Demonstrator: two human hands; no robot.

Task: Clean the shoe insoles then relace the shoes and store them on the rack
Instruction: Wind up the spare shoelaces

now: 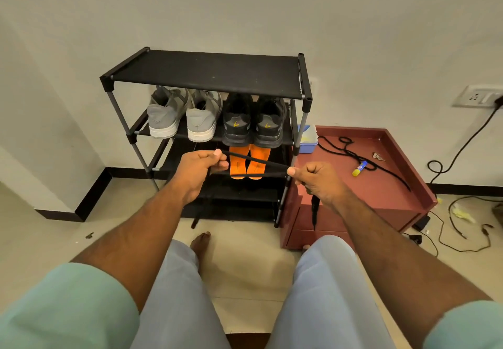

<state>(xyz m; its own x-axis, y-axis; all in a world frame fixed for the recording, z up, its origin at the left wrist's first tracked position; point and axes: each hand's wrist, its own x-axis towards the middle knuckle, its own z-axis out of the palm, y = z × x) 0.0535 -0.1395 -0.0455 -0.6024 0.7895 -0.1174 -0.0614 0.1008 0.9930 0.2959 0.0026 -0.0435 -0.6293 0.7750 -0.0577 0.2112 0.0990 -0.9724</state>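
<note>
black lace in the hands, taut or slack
Taut: the black lace runs straight between the left hand and right hand, both pinching it.

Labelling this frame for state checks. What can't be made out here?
Head view, the only one:
- Toes and lacing of the grey shoes and black shoes: heels face the camera and the top shelf overhangs them.
- Far ends of the orange insoles: hidden under the black shoes' shelf.
- Full length of the black lace: the left hand and right hand cover parts of it.
- Glue stick label: too small.
</note>
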